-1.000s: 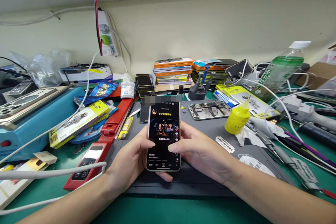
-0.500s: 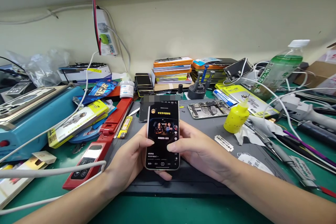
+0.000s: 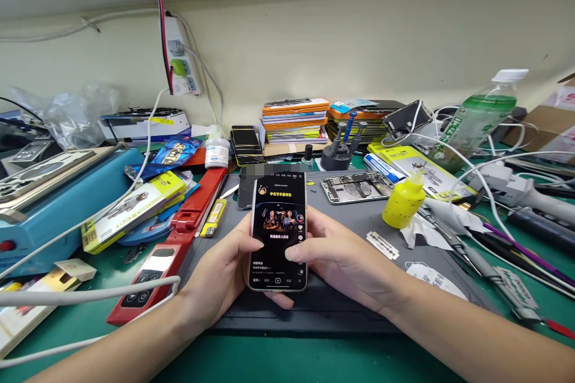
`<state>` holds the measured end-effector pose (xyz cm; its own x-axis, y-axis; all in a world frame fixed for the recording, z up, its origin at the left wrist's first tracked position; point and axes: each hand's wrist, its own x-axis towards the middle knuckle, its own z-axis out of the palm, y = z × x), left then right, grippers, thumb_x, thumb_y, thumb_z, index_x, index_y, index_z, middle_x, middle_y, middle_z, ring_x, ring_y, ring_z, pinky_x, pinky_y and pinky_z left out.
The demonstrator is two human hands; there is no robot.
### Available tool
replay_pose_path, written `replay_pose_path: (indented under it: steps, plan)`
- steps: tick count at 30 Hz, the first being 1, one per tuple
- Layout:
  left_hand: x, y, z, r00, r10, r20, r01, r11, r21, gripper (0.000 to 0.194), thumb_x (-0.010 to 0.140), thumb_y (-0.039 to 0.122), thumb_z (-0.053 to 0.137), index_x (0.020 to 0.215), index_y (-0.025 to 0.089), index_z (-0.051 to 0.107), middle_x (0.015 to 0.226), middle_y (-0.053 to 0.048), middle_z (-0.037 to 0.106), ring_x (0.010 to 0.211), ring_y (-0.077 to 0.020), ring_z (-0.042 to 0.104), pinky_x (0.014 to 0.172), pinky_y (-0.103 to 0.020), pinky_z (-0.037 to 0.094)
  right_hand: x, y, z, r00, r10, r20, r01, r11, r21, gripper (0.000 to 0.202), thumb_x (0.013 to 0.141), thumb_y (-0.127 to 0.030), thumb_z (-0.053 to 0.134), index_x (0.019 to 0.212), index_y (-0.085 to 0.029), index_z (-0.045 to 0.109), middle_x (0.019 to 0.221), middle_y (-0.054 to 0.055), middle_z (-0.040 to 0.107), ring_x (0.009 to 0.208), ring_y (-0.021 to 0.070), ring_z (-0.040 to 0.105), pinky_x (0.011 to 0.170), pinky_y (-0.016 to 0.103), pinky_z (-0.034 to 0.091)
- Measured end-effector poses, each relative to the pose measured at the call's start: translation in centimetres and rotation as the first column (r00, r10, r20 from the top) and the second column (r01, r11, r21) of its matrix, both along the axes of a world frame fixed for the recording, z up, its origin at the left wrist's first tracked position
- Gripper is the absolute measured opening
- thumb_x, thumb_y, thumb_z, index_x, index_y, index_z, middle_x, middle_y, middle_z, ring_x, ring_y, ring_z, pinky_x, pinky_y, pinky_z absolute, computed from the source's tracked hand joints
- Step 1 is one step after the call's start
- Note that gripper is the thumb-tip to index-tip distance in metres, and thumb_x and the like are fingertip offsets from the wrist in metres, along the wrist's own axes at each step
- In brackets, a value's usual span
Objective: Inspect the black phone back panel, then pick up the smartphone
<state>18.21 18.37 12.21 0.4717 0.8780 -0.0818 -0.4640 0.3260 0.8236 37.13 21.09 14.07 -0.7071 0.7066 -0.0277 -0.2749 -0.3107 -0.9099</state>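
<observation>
I hold a smartphone (image 3: 278, 215) upright over a dark grey work mat (image 3: 359, 221), its screen lit with a dark video page. My left hand (image 3: 222, 275) grips its left edge, thumb resting on the screen. My right hand (image 3: 345, 260) grips the right edge, with its thumb on the screen's lower right. Behind the phone, an opened phone body (image 3: 357, 187) lies flat on the mat with its insides showing.
A yellow squeeze bottle (image 3: 403, 203) and a razor blade (image 3: 383, 245) lie to the right. At left are a red tool (image 3: 173, 245), a blue machine (image 3: 54, 197), white cables (image 3: 90, 293). Stacked boxes (image 3: 296, 119), a green bottle (image 3: 478, 116) and tools (image 3: 476, 257) crowd the back and right.
The phone and both hands have barely shifted; the view moved slightly. The screen shows the same page.
</observation>
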Motion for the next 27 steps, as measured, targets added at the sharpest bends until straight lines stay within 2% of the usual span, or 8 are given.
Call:
replay_pose_path:
  steps: [6, 27]
  plan:
    - [-0.01, 0.00, 0.08, 1.000, 0.004, -0.018, -0.004, 1.000, -0.001, 0.044, 0.084, 0.023, 0.049, 0.127, 0.027, 0.058, 0.117, -0.006, 0.069, 0.087, -0.0272, 0.072, 0.063, -0.046, 0.065, -0.07, -0.05, 0.02, 1.000, -0.023, 0.001, 0.023, 1.000, -0.005, 0.045, 0.076, -0.010, 0.065, 0.118, -0.021, 0.053, 0.109, 0.005, 0.064, 0.094, 0.0205, 0.061, 0.075, 0.031, 0.045]
    - [-0.07, 0.09, -0.28, 1.000, 0.003, -0.008, -0.003, 1.000, 0.010, 0.047, 0.083, 0.019, 0.046, 0.128, 0.026, 0.057, 0.120, -0.007, 0.068, 0.089, -0.0285, 0.072, 0.062, -0.046, 0.065, -0.07, -0.04, -0.13, 0.999, -0.041, 0.006, 0.041, 0.999, 0.000, 0.051, 0.074, -0.010, 0.069, 0.122, -0.017, 0.052, 0.111, 0.009, 0.066, 0.098, 0.0206, 0.060, 0.080, 0.032, 0.046]
